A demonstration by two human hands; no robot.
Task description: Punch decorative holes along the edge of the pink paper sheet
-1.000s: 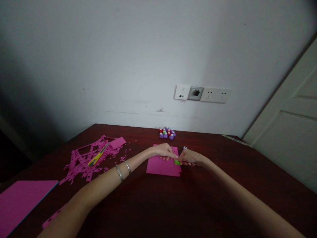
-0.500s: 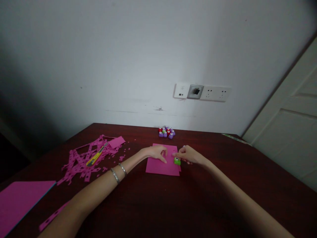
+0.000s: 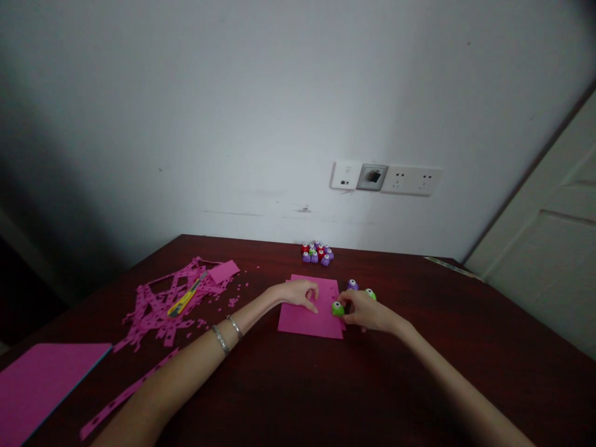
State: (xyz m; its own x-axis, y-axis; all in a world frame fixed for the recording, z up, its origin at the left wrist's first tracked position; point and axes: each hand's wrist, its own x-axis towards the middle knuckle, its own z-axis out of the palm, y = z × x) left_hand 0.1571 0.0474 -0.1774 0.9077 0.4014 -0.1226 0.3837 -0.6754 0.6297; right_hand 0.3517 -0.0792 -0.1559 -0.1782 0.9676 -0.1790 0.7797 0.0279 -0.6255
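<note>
Potentially, the pink paper (image 3: pixel 307 324) skids if my open left grip (image 3: pixel 297 291) presses lightly (right grip (image 3: pixel 369 311) pinches a green punch (image 3: pixel 338 309)).

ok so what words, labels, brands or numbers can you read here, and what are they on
No text can be read for certain.
Wall plate: small marks, too small to read.
Cutter: any print is too small to read.
Strip at far right: pattern blurred; can't tell if it is lettering.
Green punch: no lettering can be made out.
Pink sheet: no writing visible.
</note>
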